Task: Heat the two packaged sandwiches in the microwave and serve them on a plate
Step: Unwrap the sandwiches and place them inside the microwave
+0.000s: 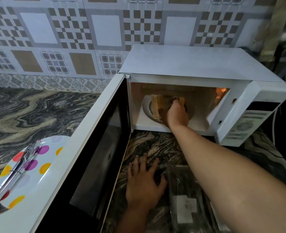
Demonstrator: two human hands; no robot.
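Head view: right hand deep inside the boxy white microwave, grip apparently curled over the top of the toasted, tan-crusted sandwiches standing on the round glass turntable; fingertips hidden behind the bread, so hard to tell how firmly closed. Left hand flat on the swirled black-and-cream marble tabletop, fingers spread and relaxed, gripping nothing. Just beside it, crinkly clear plastic wrapper with a white label, empty by the look of it. Glossy black-windowed door swung wide open. White round plate with orange, purple and red dots well to the left, shiny metal tongs lying across it.

Probably best to pinch both slices together from the sides, lift straight up off the turntable, and clear the cavity lip before swinging round the door toward the plate. Soft bread: light pressure only. Possibly hot.
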